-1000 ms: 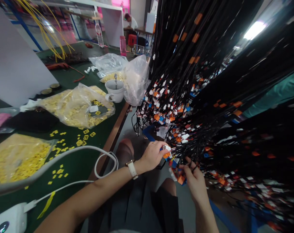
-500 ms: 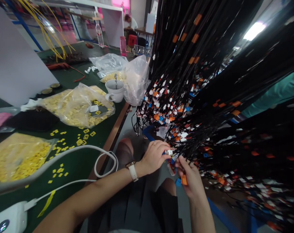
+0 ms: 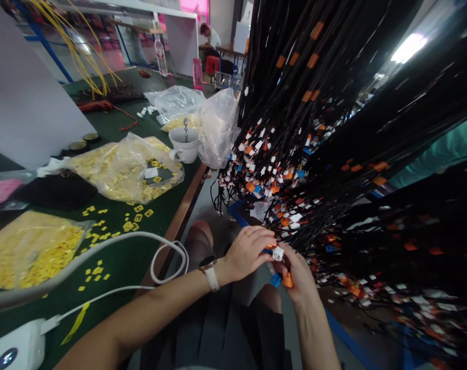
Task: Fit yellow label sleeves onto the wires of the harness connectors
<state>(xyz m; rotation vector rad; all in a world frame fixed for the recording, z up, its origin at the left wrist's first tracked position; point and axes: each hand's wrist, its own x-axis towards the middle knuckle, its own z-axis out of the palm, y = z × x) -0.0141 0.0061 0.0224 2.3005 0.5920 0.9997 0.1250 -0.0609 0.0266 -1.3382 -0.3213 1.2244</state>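
My left hand, with a watch on its wrist, is closed with fingertips on wired connectors. A white connector shows at its fingertips, between the two hands. My right hand is closed just beside it, its fingers round the wires of the connectors. An orange connector and a blue connector hang below the right palm. Behind the hands hang thick bundles of black cables, their ends crowded with white, orange and blue connectors. The fingers partly hide the wires.
On the green table at left lie a bag of yellow pieces, a second open bag and loose yellow pieces. A white cup with a spoon stands near the edge. A white cable loops over the edge. A teal sleeve shows at right.
My hands have come closer together. The white connector has shifted right and down and turned its face towards me. The orange and blue connectors have swung slightly left.
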